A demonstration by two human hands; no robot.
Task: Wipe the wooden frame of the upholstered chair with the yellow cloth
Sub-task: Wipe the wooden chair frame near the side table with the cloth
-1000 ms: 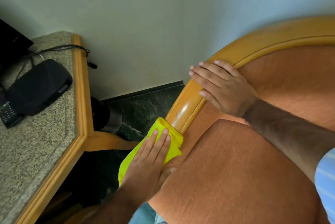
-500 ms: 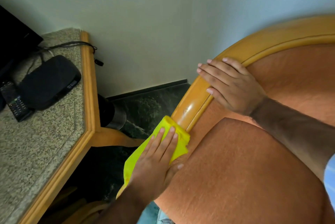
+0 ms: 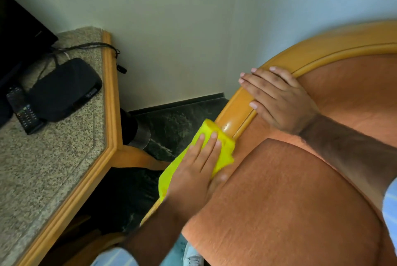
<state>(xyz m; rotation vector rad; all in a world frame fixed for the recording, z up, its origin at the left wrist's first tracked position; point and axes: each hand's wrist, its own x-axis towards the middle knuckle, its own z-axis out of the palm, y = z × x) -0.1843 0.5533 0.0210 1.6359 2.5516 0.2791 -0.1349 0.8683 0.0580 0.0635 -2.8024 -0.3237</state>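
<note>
Left hand (image 3: 197, 171) flat, pressing cloth (image 3: 223, 147) on frame (image 3: 234, 113), center; right hand (image 3: 277, 95) open, bracing frame. Best: firm pressure, follow curve.

Bright yellow cloth (image 3: 223, 149), honey-orange wood frame (image 3: 236, 110), rusty orange cushion (image 3: 290, 201). Speckled beige granite worktop (image 3: 43, 169), black box (image 3: 64, 89) and remote (image 3: 24, 110), dark green marbled floor (image 3: 171, 126), pale blue striped sleeve (image 3: 390, 205).

Glossy varnished wooden frame (image 3: 233, 115), napped orange upholstery (image 3: 290, 197), soft yellow cloth (image 3: 223, 147), speckled granite tabletop (image 3: 43, 169).
</note>
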